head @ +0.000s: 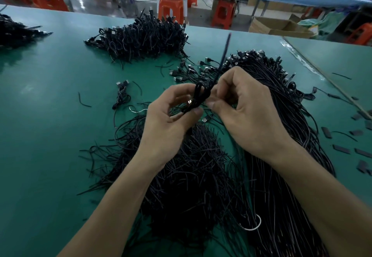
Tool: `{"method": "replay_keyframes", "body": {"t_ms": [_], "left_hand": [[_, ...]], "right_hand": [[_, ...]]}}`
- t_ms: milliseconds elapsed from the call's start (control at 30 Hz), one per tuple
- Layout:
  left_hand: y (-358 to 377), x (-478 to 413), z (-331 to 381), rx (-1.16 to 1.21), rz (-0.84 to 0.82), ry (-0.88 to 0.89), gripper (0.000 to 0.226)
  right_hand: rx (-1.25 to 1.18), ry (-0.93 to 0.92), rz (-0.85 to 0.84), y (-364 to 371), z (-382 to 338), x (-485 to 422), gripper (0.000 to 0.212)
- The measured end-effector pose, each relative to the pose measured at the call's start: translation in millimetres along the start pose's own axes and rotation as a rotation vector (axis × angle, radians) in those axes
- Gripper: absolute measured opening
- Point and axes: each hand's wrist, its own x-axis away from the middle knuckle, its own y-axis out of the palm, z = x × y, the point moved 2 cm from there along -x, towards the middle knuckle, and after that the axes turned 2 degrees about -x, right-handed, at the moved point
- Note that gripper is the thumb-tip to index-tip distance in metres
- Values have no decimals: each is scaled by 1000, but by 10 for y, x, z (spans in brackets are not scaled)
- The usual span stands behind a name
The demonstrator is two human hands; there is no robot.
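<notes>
the left hand (167, 119) has its grip curled round a small coiled black cable (198, 97), thumb and fingers pinching the folded loops. the right hand (247, 113) meets it from the other side, its grip pressed together on a thin black tie (222, 57) at the coil; the tie's free end sticks up and away, blurred. the coil sits between the two hands, in the air over the middle of the green worktop (50, 105). under the wrists lies a loose heap of short black ties (191, 166). just right of it a thick bundle of long cables (281, 135) runs away from the person, plugs fanned out at its far end. one small coil (120, 95) lies alone to the left, and a big pile of coils (145, 39) sits further back. flat black strips (342, 149) are scattered near the right edge. orange stools (171, 8) stand beyond the worktop.
</notes>
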Motion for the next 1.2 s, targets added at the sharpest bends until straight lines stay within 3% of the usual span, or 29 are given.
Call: {"method": "replay_keyframes", "body": {"t_ms": [133,333,500,567,667,767,933,1033,1100,1200], "left_hand": [[-15,-8,59,-5,66,148,37],[-75,8,91,-162,215,236,51],[-47,26,135,-271,223,341,41],[-33,26,138,-182,182,284,46],[22,36,121,174,48,98,33],[39,36,127,314,47,7,23],[-44,20,100,191,99,-240,66],[-93,21,80,85,150,-329,74],[-99,33,50,125,34,-398,63],[-63,51,70,143,-161,-320,21]], "right_hand": [[-83,4,-32,31,-3,-13,33],[-312,98,-123,68,22,19,34],[-332,100,-81,58,13,35,36],[-274,51,0,56,-9,44,37],[-174,-61,123,38,-39,51,37],[-62,-217,169,37,-66,80,33],[76,-307,145,28,4,129,39],[132,-330,152,5,28,113,32],[132,-355,136,-6,40,93,30],[123,-356,95,-15,86,82,28]]}}
